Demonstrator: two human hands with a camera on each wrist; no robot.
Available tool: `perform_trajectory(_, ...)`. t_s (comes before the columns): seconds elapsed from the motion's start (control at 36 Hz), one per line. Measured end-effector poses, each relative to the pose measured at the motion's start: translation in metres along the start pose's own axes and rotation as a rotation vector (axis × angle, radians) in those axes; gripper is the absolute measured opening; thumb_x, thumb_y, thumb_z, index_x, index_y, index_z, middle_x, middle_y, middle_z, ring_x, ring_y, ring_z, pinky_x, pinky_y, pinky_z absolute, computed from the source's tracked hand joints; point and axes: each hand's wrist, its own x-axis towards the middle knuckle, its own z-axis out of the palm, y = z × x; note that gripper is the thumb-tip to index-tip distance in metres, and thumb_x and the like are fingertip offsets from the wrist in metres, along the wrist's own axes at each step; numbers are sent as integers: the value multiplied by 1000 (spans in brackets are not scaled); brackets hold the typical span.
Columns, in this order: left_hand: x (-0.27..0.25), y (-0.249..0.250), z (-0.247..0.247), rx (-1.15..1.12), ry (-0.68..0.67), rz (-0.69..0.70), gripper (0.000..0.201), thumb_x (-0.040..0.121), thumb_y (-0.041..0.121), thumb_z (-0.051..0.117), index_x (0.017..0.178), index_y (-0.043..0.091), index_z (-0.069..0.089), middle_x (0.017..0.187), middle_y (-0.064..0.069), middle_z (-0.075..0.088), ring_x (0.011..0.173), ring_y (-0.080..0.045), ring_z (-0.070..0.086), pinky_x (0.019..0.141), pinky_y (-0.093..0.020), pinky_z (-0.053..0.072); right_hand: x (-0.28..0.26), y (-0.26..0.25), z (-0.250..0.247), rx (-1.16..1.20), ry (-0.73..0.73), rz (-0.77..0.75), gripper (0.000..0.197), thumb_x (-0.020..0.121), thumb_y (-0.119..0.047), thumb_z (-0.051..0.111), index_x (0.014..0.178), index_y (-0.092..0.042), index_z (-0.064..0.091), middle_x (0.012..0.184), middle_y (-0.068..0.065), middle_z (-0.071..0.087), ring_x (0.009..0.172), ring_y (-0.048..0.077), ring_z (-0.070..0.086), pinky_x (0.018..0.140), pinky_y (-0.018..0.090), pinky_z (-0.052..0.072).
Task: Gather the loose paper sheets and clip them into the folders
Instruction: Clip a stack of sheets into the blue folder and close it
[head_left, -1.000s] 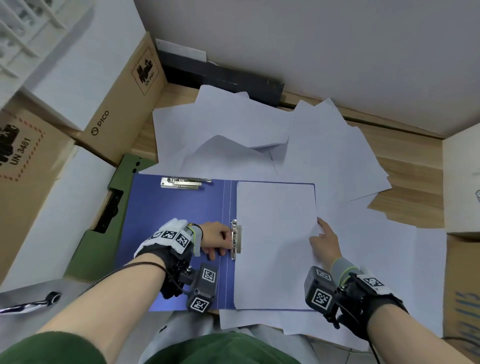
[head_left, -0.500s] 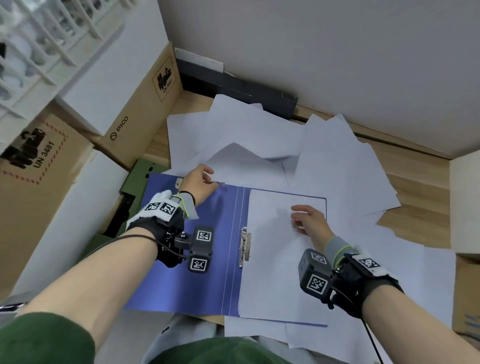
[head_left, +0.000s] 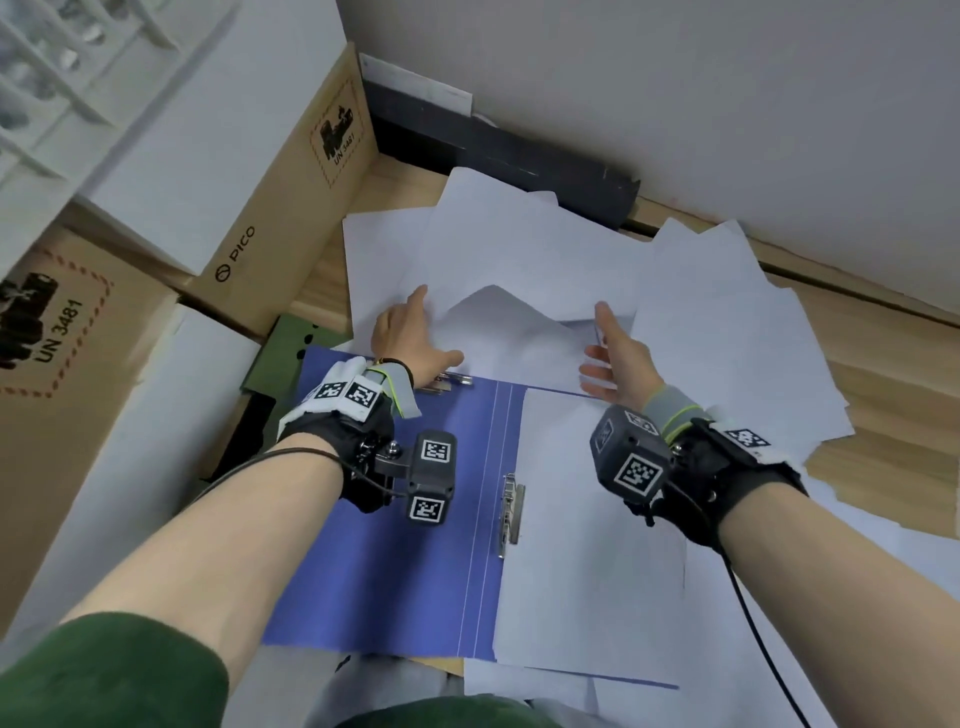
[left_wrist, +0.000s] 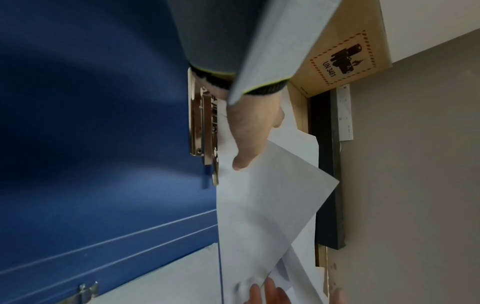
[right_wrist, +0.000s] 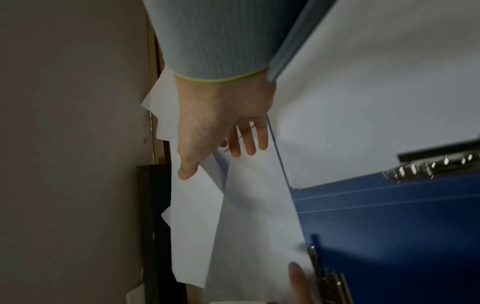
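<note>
Under both my hands lies the wooden desk (head_left: 898, 374), with cardboard boxes (head_left: 291, 208) stacked to the outside of my left hand. Nearer me than my fingers, the blue folder (head_left: 415, 545) lies open flat, a sheet of paper (head_left: 587, 545) lying on its right half beside the spine clip (head_left: 511, 514). Beyond my fingertips the loose paper sheets (head_left: 701, 322) are strewn across the desk toward the wall. Between my two hands one sheet (head_left: 514, 332) is lifted into a peak. My left hand (head_left: 405, 338) holds its left edge, thumb on top, right above the folder's top clip (head_left: 447, 382). My right hand (head_left: 621, 353) pinches the right edge, thumb over the paper and the fingers spread beneath it.
</note>
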Motion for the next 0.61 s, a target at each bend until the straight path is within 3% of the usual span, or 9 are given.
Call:
perform_trajectory(0.06,-2,1,0,33,2,2,107,70,40,76,151,23,9,150,-13,27,139,-32,22,114,-40,21,4,-3,1,60,23,10,44,79,-65,59,81,-21,52,87,-2,56,57,14,57,48,26,48)
perform_trajectory(0.11,-1,-2,-1,45,7,-2,111,69,41,76,151,22,4,153,-14,21,142,-31,18,115,-40,17,10,-5,3,75,46,21,41,82,-60,60,82,-20,52,93,2,61,65,19,60,59,32,54)
perform_trajectory(0.17,1,-7,-3,49,16,-13,115,67,44,77,151,22,2,153,-15,23,142,-31,20,115,-41,18,14,-5,5,106,67,14,33,87,-47,60,86,-15,55,103,8,63,79,26,64,74,38,56)
perform_trajectory(0.22,2,-11,-5,45,25,-33,115,66,44,77,151,23,4,150,-13,32,139,-33,26,113,-43,23,17,-4,9,158,115,-7,19,91,-26,58,93,-8,53,116,14,63,83,30,66,73,39,57)
perform_trajectory(0.25,1,-11,-7,41,34,-44,112,66,44,77,151,25,6,148,-11,35,138,-33,28,111,-44,25,17,-5,12,183,138,-12,11,92,-15,54,97,-6,50,118,16,62,73,28,69,68,38,58)
perform_trajectory(0.31,-1,-10,-12,34,54,-43,99,68,43,74,148,28,17,143,-6,42,134,-33,32,107,-44,26,16,-4,15,278,154,-9,17,93,-2,43,109,-8,43,114,21,61,50,22,68,54,31,59)
perform_trajectory(0.42,-3,-8,-18,85,21,16,53,74,43,68,125,33,54,125,-1,60,122,-27,48,101,-39,26,10,1,23,414,140,-66,32,94,4,33,120,-10,44,111,23,59,44,17,67,44,25,55)
perform_trajectory(0.53,-9,-9,-24,41,31,59,37,81,45,65,113,26,67,116,-2,67,113,-26,57,95,-33,33,0,4,22,468,144,-165,39,91,6,34,122,-10,50,111,12,60,66,24,69,54,25,58)
perform_trajectory(0.61,-15,-8,-27,-1,39,87,27,85,43,63,102,25,72,84,-4,69,92,-27,62,73,-27,35,-8,4,18,522,147,-219,37,90,7,35,115,-12,53,109,10,61,88,34,64,57,26,58)
